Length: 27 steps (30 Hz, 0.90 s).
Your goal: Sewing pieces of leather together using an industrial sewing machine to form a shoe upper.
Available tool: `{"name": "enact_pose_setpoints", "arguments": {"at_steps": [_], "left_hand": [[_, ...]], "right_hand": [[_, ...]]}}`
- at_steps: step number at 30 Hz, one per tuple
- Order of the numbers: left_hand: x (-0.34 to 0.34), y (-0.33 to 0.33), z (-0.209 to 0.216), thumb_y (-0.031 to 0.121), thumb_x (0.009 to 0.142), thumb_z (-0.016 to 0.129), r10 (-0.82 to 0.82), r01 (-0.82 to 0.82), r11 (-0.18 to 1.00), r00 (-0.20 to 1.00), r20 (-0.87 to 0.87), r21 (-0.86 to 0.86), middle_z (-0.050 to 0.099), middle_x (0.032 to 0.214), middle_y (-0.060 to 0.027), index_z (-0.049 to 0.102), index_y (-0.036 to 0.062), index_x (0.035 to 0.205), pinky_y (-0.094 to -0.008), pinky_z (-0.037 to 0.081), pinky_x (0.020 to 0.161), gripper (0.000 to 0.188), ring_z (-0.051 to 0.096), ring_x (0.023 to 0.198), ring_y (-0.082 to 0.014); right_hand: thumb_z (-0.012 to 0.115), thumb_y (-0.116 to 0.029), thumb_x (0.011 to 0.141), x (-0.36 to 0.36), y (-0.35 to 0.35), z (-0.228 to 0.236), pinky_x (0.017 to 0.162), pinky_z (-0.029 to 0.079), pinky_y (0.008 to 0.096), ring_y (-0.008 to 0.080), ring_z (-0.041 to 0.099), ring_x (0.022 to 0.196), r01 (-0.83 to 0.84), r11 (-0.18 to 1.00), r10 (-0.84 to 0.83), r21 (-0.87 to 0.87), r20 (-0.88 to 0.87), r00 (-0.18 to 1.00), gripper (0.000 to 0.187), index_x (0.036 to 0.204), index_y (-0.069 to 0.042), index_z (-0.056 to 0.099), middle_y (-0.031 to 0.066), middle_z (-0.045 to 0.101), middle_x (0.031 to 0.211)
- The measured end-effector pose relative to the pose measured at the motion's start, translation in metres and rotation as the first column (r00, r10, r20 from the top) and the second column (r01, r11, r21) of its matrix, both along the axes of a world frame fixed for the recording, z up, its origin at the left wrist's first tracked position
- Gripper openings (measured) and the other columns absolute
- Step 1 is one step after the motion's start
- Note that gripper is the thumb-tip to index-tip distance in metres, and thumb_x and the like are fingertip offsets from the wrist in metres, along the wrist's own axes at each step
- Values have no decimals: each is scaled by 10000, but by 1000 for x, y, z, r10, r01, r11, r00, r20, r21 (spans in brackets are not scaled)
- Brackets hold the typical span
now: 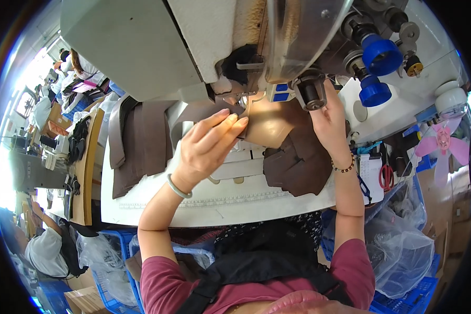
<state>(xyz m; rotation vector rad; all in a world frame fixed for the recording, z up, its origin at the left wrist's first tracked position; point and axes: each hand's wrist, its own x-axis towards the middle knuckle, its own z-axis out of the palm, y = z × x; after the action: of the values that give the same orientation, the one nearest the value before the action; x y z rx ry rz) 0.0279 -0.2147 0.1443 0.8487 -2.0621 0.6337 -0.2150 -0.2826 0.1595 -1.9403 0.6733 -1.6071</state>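
Under the head of a sewing machine [136,52], my left hand [206,144] has its fingertips pressed together on the edge of a brown leather piece [193,111]. Just right of those fingertips, a lamp brightens a tan-looking piece [269,125] lying below the needle area. My right hand [329,118] is raised beside a dark metal cylinder [310,90] on the machine. Its fingertips are partly hidden there, so its grip is unclear. Dark brown leather pieces [301,162] lie below and left of my right hand.
More brown leather strips [141,141] overlap on the table's left. A ruler scale [209,201] runs along the front edge. Blue knobs [376,91] project at upper right. Red-handled scissors [386,177] and a pink fan [443,140] are at the right. Blue crates [121,261] stand below.
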Motion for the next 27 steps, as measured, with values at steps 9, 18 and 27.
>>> {"name": "enact_pose_setpoints", "arguments": {"at_steps": [9, 18, 27], "left_hand": [[-13, 10, -8, -11, 687, 743, 145, -141, 987, 988, 46, -84, 644, 1021, -57, 716, 38, 1090, -319, 546, 772, 407, 647, 999, -227], [-21, 14, -8, 13, 705, 744, 192, -186, 975, 981, 41, -123, 657, 1020, -50, 722, 48, 1081, -316, 548, 784, 379, 653, 981, -223], [-17, 10, -8, 12, 708, 739, 140, -138, 988, 990, 30, -67, 662, 1050, -45, 721, 55, 1074, -312, 550, 780, 368, 653, 1019, -219]], "right_hand": [[456, -210, 991, 8, 10, 38, 391, 303, 206, 76, 388, 423, -263, 797, 214, 543, 154, 965, 257, 877, -9, 569, 68, 563, 681], [539, -138, 965, 0, -7, 36, 371, 240, 205, 50, 344, 408, -553, 522, 490, 650, 302, 817, 179, 814, -50, 500, 19, 478, 643], [517, -222, 1003, -2, 13, 31, 409, 326, 208, 49, 444, 436, -226, 755, 330, 615, -59, 942, 229, 1046, 1, 548, 33, 566, 668]]}}
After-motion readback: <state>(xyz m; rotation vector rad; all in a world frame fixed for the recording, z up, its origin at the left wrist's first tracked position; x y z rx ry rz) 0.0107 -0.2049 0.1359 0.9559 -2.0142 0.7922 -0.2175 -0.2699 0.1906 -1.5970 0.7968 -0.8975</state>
